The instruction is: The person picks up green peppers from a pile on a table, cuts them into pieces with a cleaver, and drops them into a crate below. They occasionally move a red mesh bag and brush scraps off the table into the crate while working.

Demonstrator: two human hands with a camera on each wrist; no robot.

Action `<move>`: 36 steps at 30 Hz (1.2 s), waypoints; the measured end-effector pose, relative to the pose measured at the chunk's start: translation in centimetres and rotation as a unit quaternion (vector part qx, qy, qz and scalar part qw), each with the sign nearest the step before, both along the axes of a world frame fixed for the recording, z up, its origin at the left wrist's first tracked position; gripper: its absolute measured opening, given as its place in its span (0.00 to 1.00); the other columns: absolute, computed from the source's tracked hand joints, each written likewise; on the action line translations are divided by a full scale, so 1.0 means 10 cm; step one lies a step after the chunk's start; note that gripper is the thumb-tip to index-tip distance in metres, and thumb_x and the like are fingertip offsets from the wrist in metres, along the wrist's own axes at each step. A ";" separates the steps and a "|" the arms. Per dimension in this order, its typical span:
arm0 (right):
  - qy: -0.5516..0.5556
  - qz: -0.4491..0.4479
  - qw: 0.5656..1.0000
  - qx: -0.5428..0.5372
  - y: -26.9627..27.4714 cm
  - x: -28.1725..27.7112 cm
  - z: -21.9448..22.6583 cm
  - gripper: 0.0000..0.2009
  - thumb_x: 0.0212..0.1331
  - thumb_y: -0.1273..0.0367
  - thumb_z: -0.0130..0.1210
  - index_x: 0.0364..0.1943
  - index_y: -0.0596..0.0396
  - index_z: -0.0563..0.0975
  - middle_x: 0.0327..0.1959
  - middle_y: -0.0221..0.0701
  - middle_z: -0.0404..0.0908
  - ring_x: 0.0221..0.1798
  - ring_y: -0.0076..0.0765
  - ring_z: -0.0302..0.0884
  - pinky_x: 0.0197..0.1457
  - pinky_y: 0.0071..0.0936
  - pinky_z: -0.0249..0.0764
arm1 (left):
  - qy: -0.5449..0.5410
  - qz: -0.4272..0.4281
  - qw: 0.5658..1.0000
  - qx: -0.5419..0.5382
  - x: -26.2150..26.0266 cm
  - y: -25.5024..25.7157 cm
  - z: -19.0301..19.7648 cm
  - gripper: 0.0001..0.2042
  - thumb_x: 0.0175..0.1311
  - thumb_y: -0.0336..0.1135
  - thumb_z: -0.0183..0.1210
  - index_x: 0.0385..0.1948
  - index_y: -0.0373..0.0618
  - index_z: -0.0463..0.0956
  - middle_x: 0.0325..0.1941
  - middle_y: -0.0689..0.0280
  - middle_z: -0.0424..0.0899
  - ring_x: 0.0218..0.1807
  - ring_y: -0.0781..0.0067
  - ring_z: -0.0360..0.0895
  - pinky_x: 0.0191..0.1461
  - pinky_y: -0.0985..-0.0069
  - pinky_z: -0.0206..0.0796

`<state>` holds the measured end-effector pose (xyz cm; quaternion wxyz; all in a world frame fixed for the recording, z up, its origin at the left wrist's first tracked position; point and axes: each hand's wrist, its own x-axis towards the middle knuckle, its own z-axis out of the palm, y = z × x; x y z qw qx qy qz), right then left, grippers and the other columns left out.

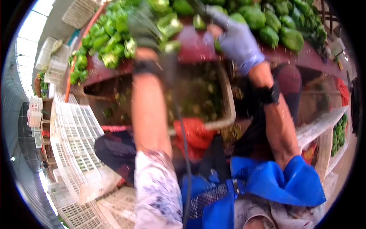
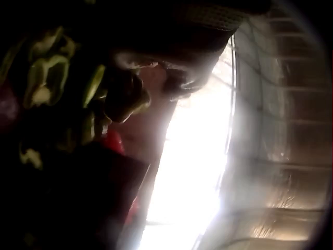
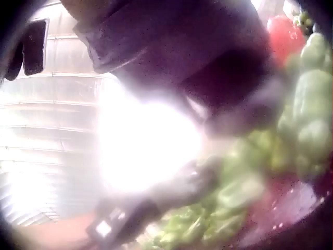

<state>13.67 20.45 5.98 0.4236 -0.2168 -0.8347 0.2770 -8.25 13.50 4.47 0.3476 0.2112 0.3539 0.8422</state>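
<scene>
My left hand (image 1: 144, 32), in a dark green glove, is motion-blurred over a heap of cut green peppers (image 1: 110, 38). Its fingers are too blurred there to read, and in the left wrist view the gloved hand (image 2: 190, 78) is mostly dark; I cannot tell whether it holds anything. In a purple glove, my right hand (image 1: 240, 45) curls its fingers round a dark narrow tool (image 1: 199, 8) that points up and left. Halved peppers (image 1: 170, 27) lie on the dark red tabletop (image 1: 198, 47) between the hands. Whole green peppers (image 1: 253, 17) are piled beyond the right hand.
Below the table edge stands a pale-rimmed bin (image 1: 230, 101) with green scraps inside. White plastic crates (image 1: 78, 133) stand at the left, and another crate (image 1: 322, 126) is at the right. A dark cable (image 1: 185, 145) runs down between the arms. A red bag (image 1: 193, 137) lies between the knees.
</scene>
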 end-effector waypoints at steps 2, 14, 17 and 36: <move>0.001 0.016 0.997 -0.070 -0.04 0.18 0.18 0.23 0.66 0.70 0.58 0.65 0.51 0.73 0.45 0.33 0.84 0.40 0.28 0.76 0.46 0.23 0.73 | 0.075 -0.094 0.993 0.019 -0.14 -0.20 0.32 0.10 0.64 0.33 0.58 0.42 0.39 0.80 0.38 0.61 0.86 0.35 0.72 0.82 0.37 0.79 0.75; 0.082 -0.002 0.950 -0.301 -0.34 0.66 0.59 0.22 0.66 0.71 0.59 0.64 0.56 0.73 0.27 0.23 0.80 0.19 0.11 0.64 0.19 0.14 0.59 | 0.540 -0.233 0.469 -0.659 -0.74 -1.52 -1.92 0.19 0.64 0.41 0.59 0.53 0.42 0.78 0.44 0.55 0.83 0.43 0.62 0.81 0.46 0.65 0.73; 0.046 -0.057 0.968 -0.240 -0.28 0.62 0.50 0.22 0.65 0.71 0.60 0.64 0.56 0.73 0.26 0.24 0.80 0.19 0.13 0.65 0.20 0.15 0.61 | 0.542 -0.253 0.420 -0.683 -0.81 -1.68 -2.51 0.19 0.64 0.42 0.58 0.53 0.43 0.79 0.46 0.56 0.83 0.44 0.61 0.81 0.47 0.65 0.72; -0.016 0.010 0.990 -0.140 -0.08 0.49 0.18 0.27 0.64 0.68 0.62 0.68 0.56 0.70 0.57 0.23 0.79 0.35 0.14 0.67 0.39 0.17 0.69 | 0.524 -0.197 0.522 -0.643 -0.62 -1.71 -4.23 0.23 0.63 0.52 0.54 0.54 0.50 0.80 0.54 0.57 0.83 0.52 0.58 0.80 0.55 0.64 0.70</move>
